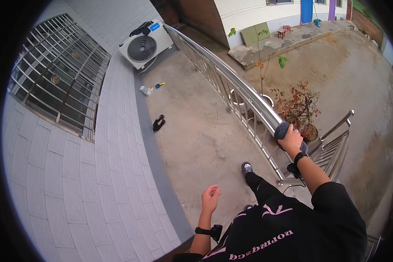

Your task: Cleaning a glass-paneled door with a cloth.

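My right hand (pixel 291 140) grips a dark grey cloth (pixel 282 129) that is wrapped over the top of a stainless-steel handrail (pixel 240 85). Part of the cloth hangs down past my palm, near the rail's end. My left hand (pixel 211 198) hovers in front of my body, fingers loosely curled, with nothing in it. Below it lies the concrete floor (pixel 196 131) of a raised porch. Thin upright bars (pixel 217 82) support the handrail along the porch edge.
Left is a tiled wall (pixel 118 157) with a barred window (pixel 60 75). An air-conditioner outdoor unit (pixel 144 47) stands at the far end. Black shoes (pixel 159 123) and a small blue scoop (pixel 159 85) lie on the floor. Potted plants (pixel 298 104) stand beyond the rail; a stair railing (pixel 335 144) descends at right.
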